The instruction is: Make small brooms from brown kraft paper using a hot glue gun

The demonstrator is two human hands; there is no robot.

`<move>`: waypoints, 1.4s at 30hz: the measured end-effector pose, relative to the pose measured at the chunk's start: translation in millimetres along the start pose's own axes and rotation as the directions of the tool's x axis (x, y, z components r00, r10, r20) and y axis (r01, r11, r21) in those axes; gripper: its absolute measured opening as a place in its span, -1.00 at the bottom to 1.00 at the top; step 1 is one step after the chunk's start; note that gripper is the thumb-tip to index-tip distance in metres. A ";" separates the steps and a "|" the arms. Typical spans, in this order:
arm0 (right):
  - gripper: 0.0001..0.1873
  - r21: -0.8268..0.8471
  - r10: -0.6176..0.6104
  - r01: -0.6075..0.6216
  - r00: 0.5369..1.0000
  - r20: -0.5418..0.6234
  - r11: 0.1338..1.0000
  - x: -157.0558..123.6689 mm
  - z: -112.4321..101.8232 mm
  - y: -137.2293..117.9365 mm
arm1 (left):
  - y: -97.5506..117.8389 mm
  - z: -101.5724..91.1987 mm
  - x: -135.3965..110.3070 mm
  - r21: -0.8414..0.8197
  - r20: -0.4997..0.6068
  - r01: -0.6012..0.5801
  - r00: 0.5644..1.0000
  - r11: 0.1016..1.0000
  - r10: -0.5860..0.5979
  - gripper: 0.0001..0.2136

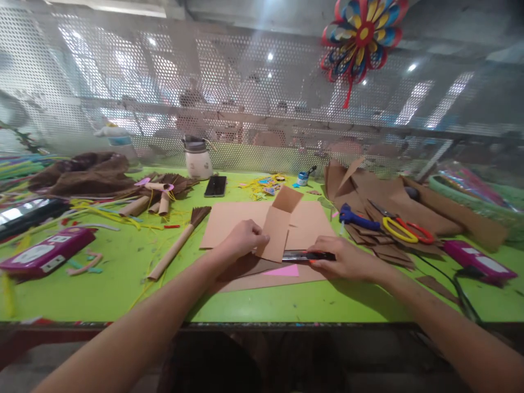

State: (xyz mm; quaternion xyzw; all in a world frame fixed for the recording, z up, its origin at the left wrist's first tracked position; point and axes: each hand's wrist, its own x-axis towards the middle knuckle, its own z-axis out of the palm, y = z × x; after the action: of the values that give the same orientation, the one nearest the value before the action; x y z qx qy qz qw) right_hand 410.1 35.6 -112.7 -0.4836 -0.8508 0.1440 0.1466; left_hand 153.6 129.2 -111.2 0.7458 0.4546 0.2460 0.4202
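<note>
My left hand (244, 239) pinches the left edge of a folded strip of brown paper (273, 236), whose upper flap stands raised. In my right hand (338, 257) is a box cutter (301, 255), its blade side pointing left and touching or lying close to the strip's lower right edge; I cannot tell whether it is inside the fold. Under both hands lie larger brown paper sheets (229, 214). A pink piece of paper (285, 271) shows just below the cutter.
Right of the sheets are a blue glue gun (360, 218), scissors (403, 228) and stacked brown paper (380, 191). On the left lie a rolled paper tube (174, 251) and a purple box (51, 251). A phone (215, 186) and jar (198, 159) stand near the perforated screen (245, 82).
</note>
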 end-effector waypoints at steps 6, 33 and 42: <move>-0.72 -0.114 0.027 -0.027 1.000 -0.005 0.993 -2.3 -6.0 -10.2 | -3.2 -16.6 4.9 0.126 0.141 -0.012 0.990 0.992 -0.006 -0.83; -0.70 0.004 -0.081 0.081 0.995 0.052 0.997 -1.6 7.5 -15.7 | -13.7 -10.6 -7.3 0.388 0.585 -0.837 0.548 0.386 0.598 -0.61; -0.71 -0.084 -0.077 0.070 0.993 -0.085 0.994 -13.9 21.5 -28.6 | -29.2 -9.1 -3.9 0.492 0.530 -0.753 0.658 0.437 0.535 -0.61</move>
State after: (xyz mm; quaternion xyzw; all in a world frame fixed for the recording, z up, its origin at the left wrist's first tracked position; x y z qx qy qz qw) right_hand 386.2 7.3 -122.8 -0.4632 -0.8660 0.0825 0.1693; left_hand 131.2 136.2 -131.2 0.9874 0.1184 0.0906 0.0522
